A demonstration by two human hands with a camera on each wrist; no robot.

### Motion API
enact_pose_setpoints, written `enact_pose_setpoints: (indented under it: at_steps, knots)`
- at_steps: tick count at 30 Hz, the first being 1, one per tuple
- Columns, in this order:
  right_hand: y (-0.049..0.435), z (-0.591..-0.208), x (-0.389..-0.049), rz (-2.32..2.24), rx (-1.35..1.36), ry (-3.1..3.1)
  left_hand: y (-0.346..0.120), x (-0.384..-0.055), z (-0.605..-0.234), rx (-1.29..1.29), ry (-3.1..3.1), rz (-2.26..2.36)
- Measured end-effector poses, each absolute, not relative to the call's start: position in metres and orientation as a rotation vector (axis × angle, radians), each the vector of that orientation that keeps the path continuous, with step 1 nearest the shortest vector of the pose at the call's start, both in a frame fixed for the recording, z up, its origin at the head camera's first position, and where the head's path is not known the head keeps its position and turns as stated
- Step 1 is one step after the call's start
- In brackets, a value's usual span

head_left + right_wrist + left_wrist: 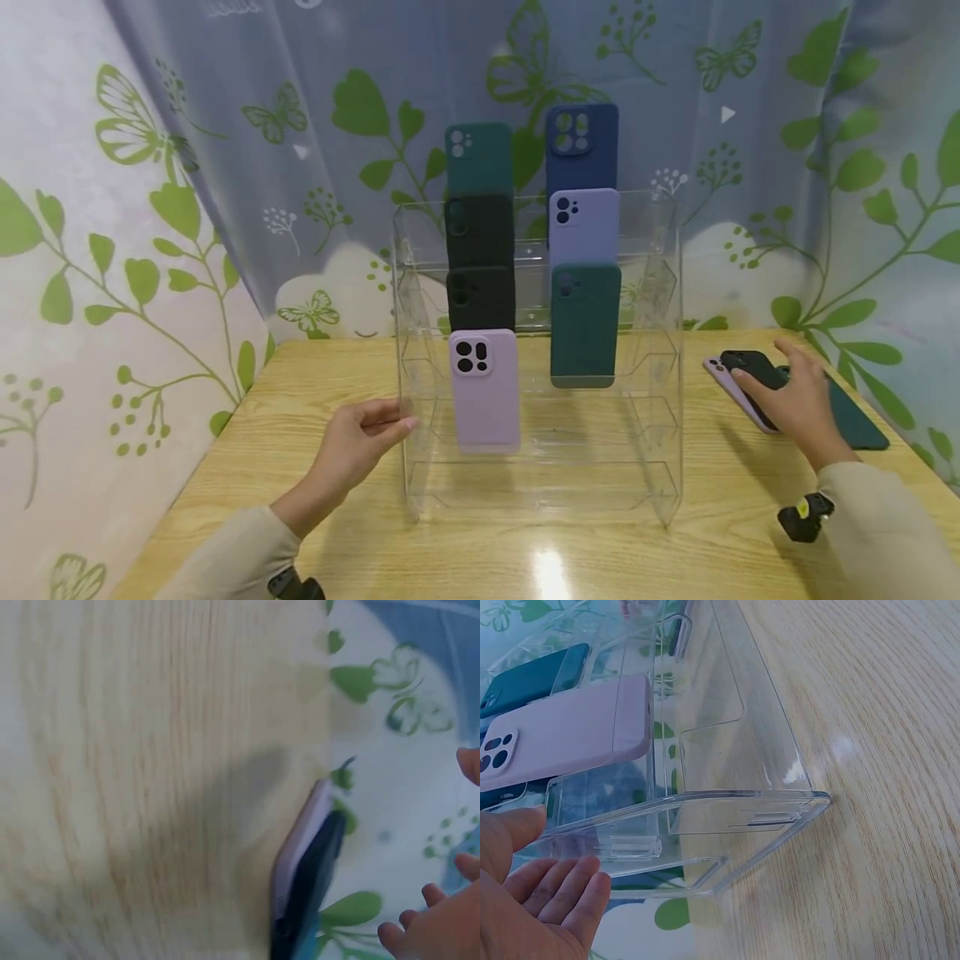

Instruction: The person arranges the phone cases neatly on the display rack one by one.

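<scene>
A clear stepped display rack stands on the table, holding several phone cases in two columns. My left hand is at its left side panel, thumb and fingers lightly pinching the edge; the left wrist view shows the thumb right at that edge. Lowest in the left column is a pink phone case; a teal phone case is lowest in the right. My right hand, fingers spread and holding nothing, is over a pile with a black phone case, a pink one and a teal phone case.
Upper tiers bear a dark blue phone case, a lilac phone case, a green phone case and black ones. A leaf-patterned curtain hangs behind the wooden table, and patterned walls flank it.
</scene>
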State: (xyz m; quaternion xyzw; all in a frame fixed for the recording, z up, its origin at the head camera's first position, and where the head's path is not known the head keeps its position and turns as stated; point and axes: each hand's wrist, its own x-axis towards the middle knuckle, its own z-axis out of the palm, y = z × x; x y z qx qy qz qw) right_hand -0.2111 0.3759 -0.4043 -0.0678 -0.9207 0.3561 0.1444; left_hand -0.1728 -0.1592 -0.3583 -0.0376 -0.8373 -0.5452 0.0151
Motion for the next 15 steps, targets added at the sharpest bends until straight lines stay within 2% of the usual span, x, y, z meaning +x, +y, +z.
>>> enact_pose_setpoints:
  at_steps: [15]
  knots:
    - [0.407, -0.438, -0.236, 1.054, -0.162, -2.794, -0.158, -0.173, -0.357, -0.115, -2.61, -1.691]
